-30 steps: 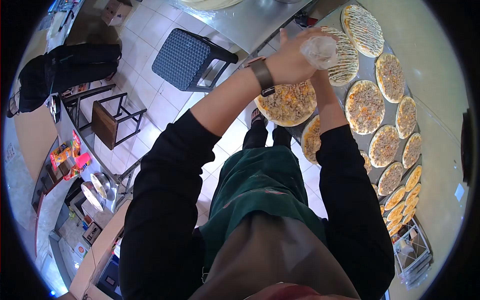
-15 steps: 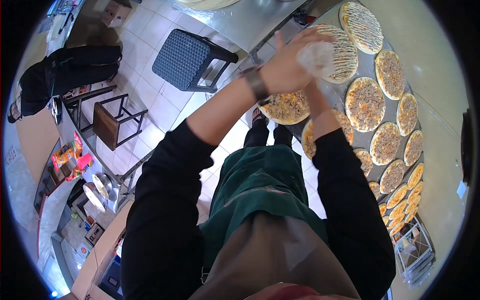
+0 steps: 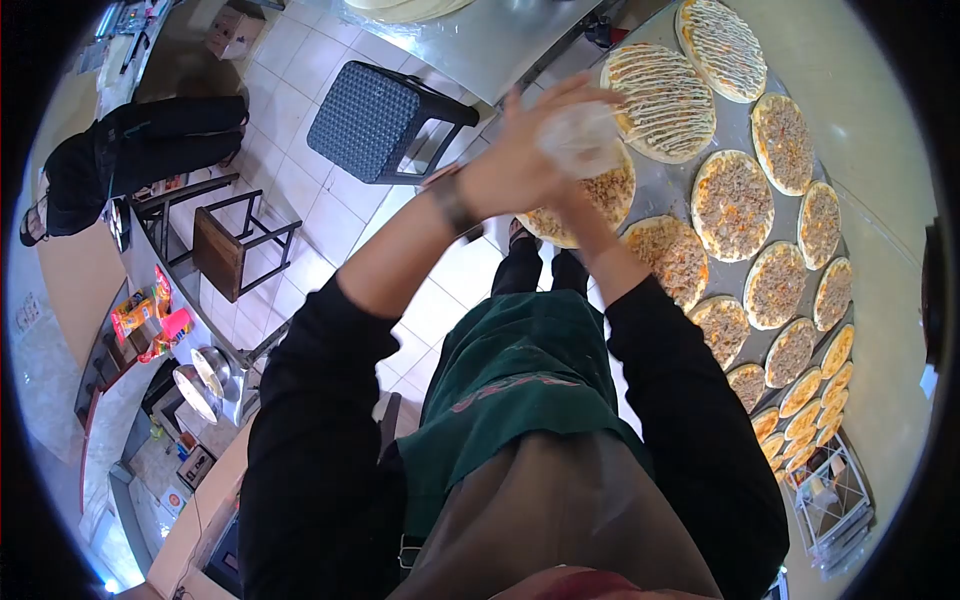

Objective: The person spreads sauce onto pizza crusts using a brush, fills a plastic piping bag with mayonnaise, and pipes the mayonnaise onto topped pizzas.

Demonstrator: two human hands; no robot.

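Observation:
My left hand (image 3: 515, 165), with a dark watch at its wrist, is blurred over the tray's near end, its thumb and fingers stretched apart. A crumpled clear plastic bag (image 3: 580, 140) bulges beside its palm. My right hand (image 3: 568, 200) crosses close against the left one and seems closed on the bag; its fingers are mostly hidden. Just under the hands lies a round flatbread with crumbly topping (image 3: 605, 195). Beyond the bag rests a round with pale striped sauce (image 3: 660, 105), and another striped round (image 3: 722, 50) lies behind it.
Several more topped rounds cover the dark tray (image 3: 735, 125) on the right. A metal table (image 3: 480, 45) stands ahead, with a dark stool (image 3: 365, 120) on the tiled floor. A wooden-seat chair (image 3: 218, 253) and a person in black (image 3: 150, 145) are at the left.
Both hands and the plastic bag have moved left and slightly down, away from the striped round, uncovering more of it. The rounds nearer my right arm show more fully.

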